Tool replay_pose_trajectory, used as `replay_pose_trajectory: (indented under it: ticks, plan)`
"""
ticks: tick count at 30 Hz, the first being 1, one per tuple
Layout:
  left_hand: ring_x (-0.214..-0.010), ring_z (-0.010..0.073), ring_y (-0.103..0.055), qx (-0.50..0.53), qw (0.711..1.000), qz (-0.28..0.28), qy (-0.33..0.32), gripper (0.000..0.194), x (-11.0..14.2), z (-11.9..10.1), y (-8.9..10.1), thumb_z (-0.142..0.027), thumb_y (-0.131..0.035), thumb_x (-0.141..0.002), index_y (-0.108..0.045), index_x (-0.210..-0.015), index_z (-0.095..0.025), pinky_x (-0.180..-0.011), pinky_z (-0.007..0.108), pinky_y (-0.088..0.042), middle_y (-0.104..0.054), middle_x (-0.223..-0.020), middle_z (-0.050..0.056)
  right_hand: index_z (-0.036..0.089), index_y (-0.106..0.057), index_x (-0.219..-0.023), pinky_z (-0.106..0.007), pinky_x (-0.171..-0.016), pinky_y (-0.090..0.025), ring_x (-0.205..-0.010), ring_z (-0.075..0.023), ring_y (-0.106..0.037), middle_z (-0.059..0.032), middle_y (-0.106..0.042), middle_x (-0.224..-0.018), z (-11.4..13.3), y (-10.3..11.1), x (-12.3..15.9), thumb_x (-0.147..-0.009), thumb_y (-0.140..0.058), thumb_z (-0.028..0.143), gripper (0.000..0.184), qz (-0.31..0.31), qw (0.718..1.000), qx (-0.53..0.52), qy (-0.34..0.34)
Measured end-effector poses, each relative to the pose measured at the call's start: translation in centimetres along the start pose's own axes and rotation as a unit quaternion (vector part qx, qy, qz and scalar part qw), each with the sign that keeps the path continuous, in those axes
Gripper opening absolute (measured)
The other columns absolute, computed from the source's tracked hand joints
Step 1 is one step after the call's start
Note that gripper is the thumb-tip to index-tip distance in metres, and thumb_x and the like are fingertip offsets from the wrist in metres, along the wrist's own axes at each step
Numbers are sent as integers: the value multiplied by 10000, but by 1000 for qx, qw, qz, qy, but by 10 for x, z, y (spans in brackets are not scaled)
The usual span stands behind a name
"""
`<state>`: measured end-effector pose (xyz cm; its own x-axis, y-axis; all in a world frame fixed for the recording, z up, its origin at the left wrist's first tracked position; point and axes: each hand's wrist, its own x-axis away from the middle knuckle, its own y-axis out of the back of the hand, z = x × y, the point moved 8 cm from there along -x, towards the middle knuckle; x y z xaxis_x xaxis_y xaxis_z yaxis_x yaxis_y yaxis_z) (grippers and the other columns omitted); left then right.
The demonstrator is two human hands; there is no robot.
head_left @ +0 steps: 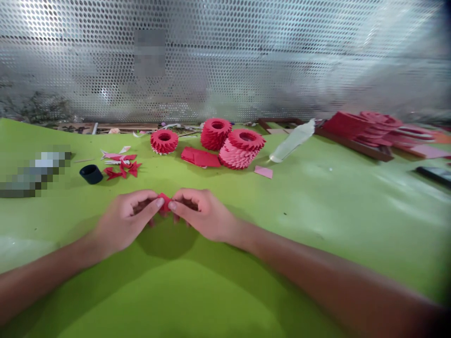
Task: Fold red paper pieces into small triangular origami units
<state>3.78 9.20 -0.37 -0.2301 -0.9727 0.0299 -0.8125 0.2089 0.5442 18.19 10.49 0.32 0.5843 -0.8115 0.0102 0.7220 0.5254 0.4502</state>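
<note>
Small folded red paper piece [164, 203]: one item, pinched between both hands, held just above the green table covering [317, 244].

We enter the left hand [127, 218] and right hand [202, 213] as narrow, their fingertips closed on the paper from either side. Further off we count three round folded-paper rings in red and pink [164, 141] [216, 134] [243, 149], a flat red paper pile [200, 157], loose red folded units [123, 166] and a black cup [91, 174]. We judge the pinch the main risk: too much pressure could crease or tear the thin paper, while too little could let the piece slip or its folds spring open.
</note>
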Motion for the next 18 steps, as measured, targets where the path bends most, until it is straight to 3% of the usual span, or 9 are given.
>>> replay_pose_trajectory:
  ticks: [7,13,18]
  plan:
    - [-580,162,-625,-19,999,46,-17,461,-4,-1,-7,-582,-474,-959,-678,-887,-175,-491,244,-434,-710,-749,38,171,-646,-825,-232,-545,-353,-614,-106,-559,1,-675,-746,8,3,1,-1007,-496,373,310,-12,992,125,32]
    - [-549,148,-588,-52,996,32,-58,424,-1,-11,-6,-513,-447,-987,-622,-778,-188,-485,235,-413,-656,-641,6,173,-628,-822,-229,-504,-318,-554,-95,-505,15,-618,-690,9,-2,1,-1015,-472,429,357,13,994,106,30]
    - [-582,166,-611,-63,996,46,-52,443,0,-10,-6,-504,-374,-1003,-612,-800,-191,-529,258,-437,-650,-655,13,172,-597,-772,-225,-509,-322,-551,-93,-488,26,-575,-654,10,2,1,-1012,-477,406,356,-15,994,96,48]
